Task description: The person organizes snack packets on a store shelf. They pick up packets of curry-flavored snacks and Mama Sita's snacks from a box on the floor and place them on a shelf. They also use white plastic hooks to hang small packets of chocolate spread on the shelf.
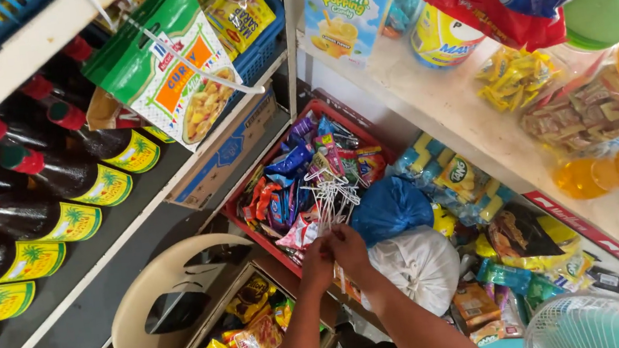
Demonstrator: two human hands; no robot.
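Several white plastic hooks [330, 195], thin hanger-type pieces bunched together, sit at frame centre, fanning up toward 12 o'clock out of both hands. Left hand [316, 260] and right hand [348, 247] are pressed together at the bundle's base, both grips closed tight on the stems; exactly which fingers pinch what, can't tell, knuckles hide it. Judgement: hooks look tangled, so best to keep one hand clamped on the stems and tease single pieces off with the other, pulling along the stem axis, not sideways, or the thin plastic bends or snaps. Pose: both forearms come in from 6 o'clock, nearly parallel, wrists straight, hands raised over the goods, not resting on anything. Directly behind the bundle, a red crate [334, 115] full of mixed snack sachets. At 3 o'clock of the hands, a blue bag [391, 208]; at 4 o'clock, a white tied bag [418, 266]. At 9 o'clock, a beige plastic chair [173, 285]. Far 9 to 10 o'clock, shelf [33, 57] with dark sauce bottles [34, 219] lying on their sides.
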